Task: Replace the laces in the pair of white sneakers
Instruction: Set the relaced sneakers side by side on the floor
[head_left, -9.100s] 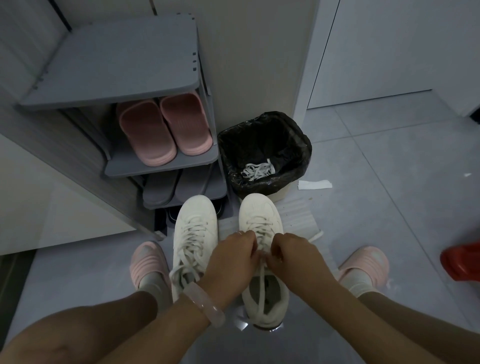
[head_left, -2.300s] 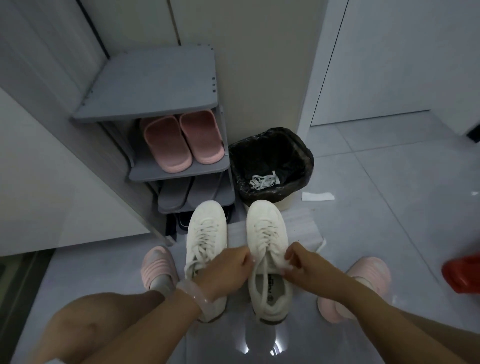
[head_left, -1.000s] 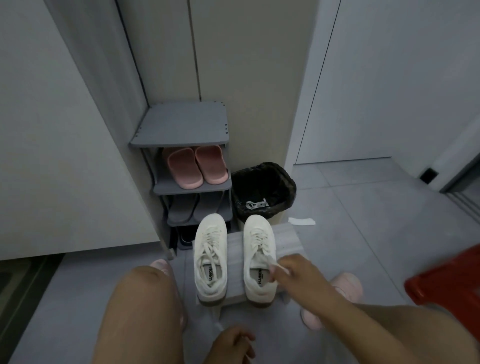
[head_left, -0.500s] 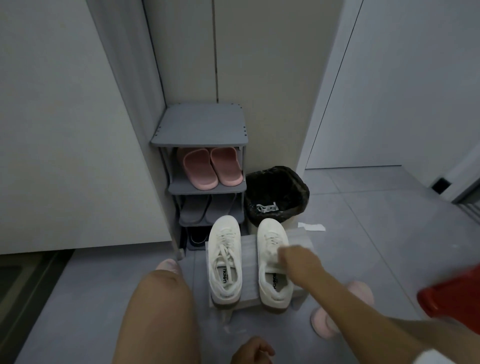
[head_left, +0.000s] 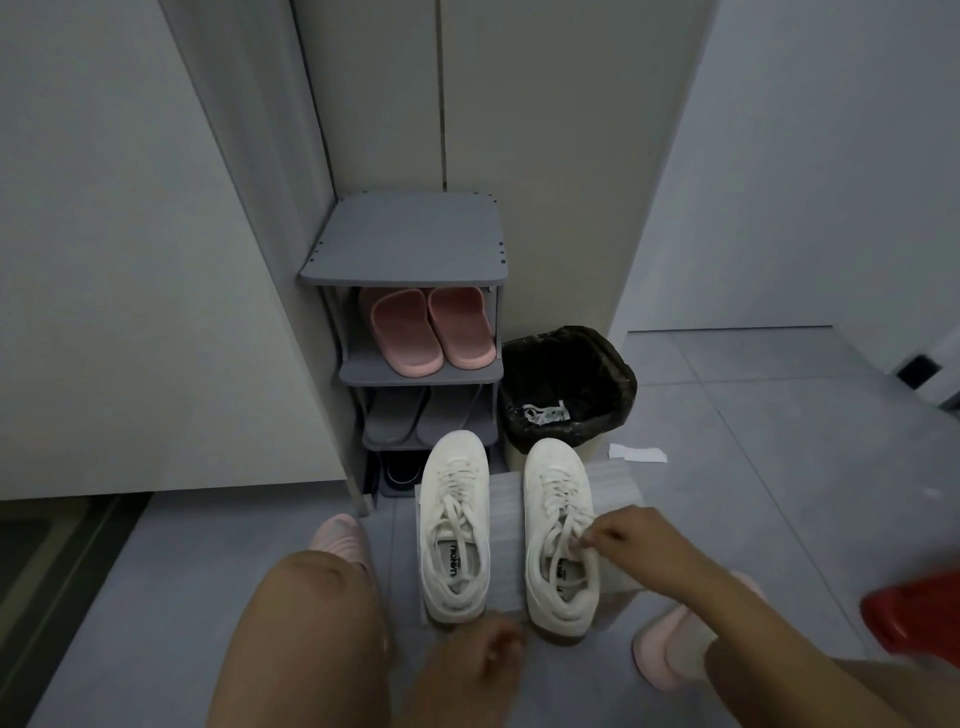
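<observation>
Two white sneakers stand side by side on a pale sheet (head_left: 506, 530) on the floor, toes pointing away from me. The left sneaker (head_left: 454, 525) is laced, with loose ends lying over its tongue. My right hand (head_left: 631, 540) pinches a lace at the top eyelets of the right sneaker (head_left: 561, 535). My left hand (head_left: 480, 657) hangs blurred just in front of the heels, fingers loosely curled, holding nothing that I can see. Old white laces (head_left: 545, 414) lie in the bin.
A grey shoe rack (head_left: 410, 244) with pink slippers (head_left: 431, 332) stands against the wall behind the sneakers. A bin with a black bag (head_left: 569, 384) is beside it. A white paper scrap (head_left: 639, 453) lies on the tiles. A red object (head_left: 914, 616) is at right.
My view has risen and pulled back from the sneakers. My left hand let go of the lace and dropped near the heels. My right hand stays at the right sneaker's laces.
</observation>
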